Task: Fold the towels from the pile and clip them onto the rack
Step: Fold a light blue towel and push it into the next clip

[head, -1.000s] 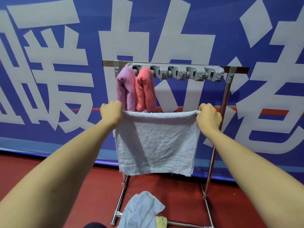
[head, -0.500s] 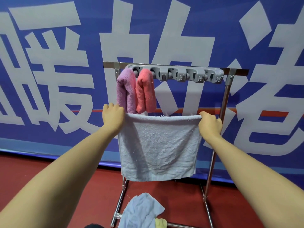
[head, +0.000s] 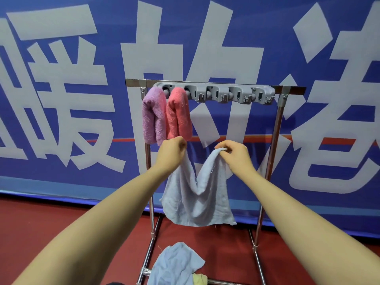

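Purple towel [head: 153,116] and pink towel [head: 178,114] already hang clipped at the left end of the rack [head: 213,82]; grey clip strip [head: 236,95] has free slots to their right. Left hand [head: 171,153], grip pinched on one top corner of the light blue towel [head: 197,194]. Right hand [head: 236,156], grip pinching the other corner. Change: half a second ago the towel was stretched flat between hands well apart, now hands are near each other and the cloth sags in a V, so the fold is underway, clipping not yet done. Pile [head: 174,264] remains on the floor below.
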Demonstrator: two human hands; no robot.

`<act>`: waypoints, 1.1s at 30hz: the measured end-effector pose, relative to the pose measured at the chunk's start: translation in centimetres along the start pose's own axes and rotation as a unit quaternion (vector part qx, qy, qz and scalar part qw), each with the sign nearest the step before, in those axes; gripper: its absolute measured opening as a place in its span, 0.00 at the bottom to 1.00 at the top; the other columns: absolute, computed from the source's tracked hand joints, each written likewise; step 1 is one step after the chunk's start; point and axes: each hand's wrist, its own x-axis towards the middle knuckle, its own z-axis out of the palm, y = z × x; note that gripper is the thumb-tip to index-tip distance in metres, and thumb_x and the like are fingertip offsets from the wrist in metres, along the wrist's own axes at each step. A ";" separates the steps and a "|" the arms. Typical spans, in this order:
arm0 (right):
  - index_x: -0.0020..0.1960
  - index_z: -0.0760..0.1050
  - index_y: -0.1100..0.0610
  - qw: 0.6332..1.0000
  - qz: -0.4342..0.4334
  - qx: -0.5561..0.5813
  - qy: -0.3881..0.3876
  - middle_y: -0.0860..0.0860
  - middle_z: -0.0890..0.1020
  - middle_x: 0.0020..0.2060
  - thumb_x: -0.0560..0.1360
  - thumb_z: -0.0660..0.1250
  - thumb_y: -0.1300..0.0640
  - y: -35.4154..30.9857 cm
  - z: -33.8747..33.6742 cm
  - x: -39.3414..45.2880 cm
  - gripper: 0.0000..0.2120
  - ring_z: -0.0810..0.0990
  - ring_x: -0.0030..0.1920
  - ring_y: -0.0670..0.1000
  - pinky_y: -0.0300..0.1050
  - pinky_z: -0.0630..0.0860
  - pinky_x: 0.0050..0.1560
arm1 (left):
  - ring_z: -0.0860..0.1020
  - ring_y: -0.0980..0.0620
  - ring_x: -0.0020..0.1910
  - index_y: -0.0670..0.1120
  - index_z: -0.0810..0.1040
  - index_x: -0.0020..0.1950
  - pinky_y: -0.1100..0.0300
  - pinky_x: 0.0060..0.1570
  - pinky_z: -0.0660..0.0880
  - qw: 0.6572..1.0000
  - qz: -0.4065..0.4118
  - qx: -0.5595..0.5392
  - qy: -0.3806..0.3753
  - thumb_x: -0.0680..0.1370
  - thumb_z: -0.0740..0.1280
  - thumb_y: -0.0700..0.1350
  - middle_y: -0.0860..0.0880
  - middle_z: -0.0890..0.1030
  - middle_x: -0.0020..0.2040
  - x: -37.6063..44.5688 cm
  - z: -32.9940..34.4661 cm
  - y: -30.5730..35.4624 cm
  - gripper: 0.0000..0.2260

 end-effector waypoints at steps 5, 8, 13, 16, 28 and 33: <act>0.45 0.81 0.56 0.999 -0.011 0.039 -0.030 0.47 0.81 0.38 0.74 0.65 0.66 -1.2 1.0 0.1 0.08 0.79 0.42 0.46 0.36 0.73 0.41 | 0.79 0.47 0.51 0.39 0.79 0.55 0.65 0.46 0.69 0.996 0.052 -0.068 -0.026 0.77 0.59 0.34 0.44 0.82 0.53 -0.6 0.9 2.4 0.11; 0.48 0.82 0.57 0.998 -0.014 0.050 -0.042 0.48 0.82 0.39 0.75 0.65 0.64 -1.7 1.3 -0.2 0.07 0.80 0.43 0.46 0.36 0.76 0.44 | 0.77 0.45 0.49 0.40 0.73 0.60 0.61 0.42 0.67 0.992 0.078 -0.078 -0.059 0.78 0.59 0.37 0.42 0.81 0.51 -0.9 1.1 3.4 0.11; 0.42 0.76 0.54 0.999 0.000 0.026 -0.024 0.49 0.80 0.37 0.75 0.68 0.60 -1.5 1.3 -0.5 0.04 0.77 0.38 0.44 0.33 0.71 0.39 | 0.77 0.40 0.48 0.40 0.67 0.60 0.49 0.45 0.73 0.989 0.097 -0.046 -0.104 0.77 0.58 0.35 0.41 0.80 0.50 -1.5 1.2 3.6 0.12; 0.40 0.75 0.55 0.999 -0.022 0.013 -0.026 0.50 0.79 0.42 0.73 0.69 0.62 -1.5 1.1 -0.6 0.05 0.76 0.42 0.46 0.35 0.71 0.43 | 0.77 0.39 0.48 0.40 0.66 0.59 0.49 0.46 0.73 0.986 0.117 -0.039 -0.112 0.75 0.58 0.34 0.42 0.81 0.52 -1.6 1.2 3.4 0.13; 0.44 0.76 0.51 0.999 0.005 0.017 -0.042 0.47 0.78 0.36 0.72 0.69 0.60 -2.2 1.0 -0.8 0.05 0.77 0.42 0.48 0.57 0.75 0.55 | 0.75 0.40 0.38 0.42 0.65 0.53 0.46 0.39 0.73 0.987 0.125 -0.021 -0.099 0.76 0.58 0.37 0.43 0.77 0.42 -2.0 0.9 3.1 0.07; 0.45 0.79 0.52 0.999 -0.041 -0.022 -0.009 0.48 0.78 0.41 0.75 0.66 0.58 -2.7 0.5 -0.2 0.04 0.77 0.44 0.51 0.59 0.75 0.52 | 0.72 0.48 0.48 0.51 0.70 0.59 0.52 0.50 0.70 0.986 0.133 -0.040 -0.095 0.76 0.59 0.47 0.51 0.75 0.51 -2.8 1.3 1.7 0.12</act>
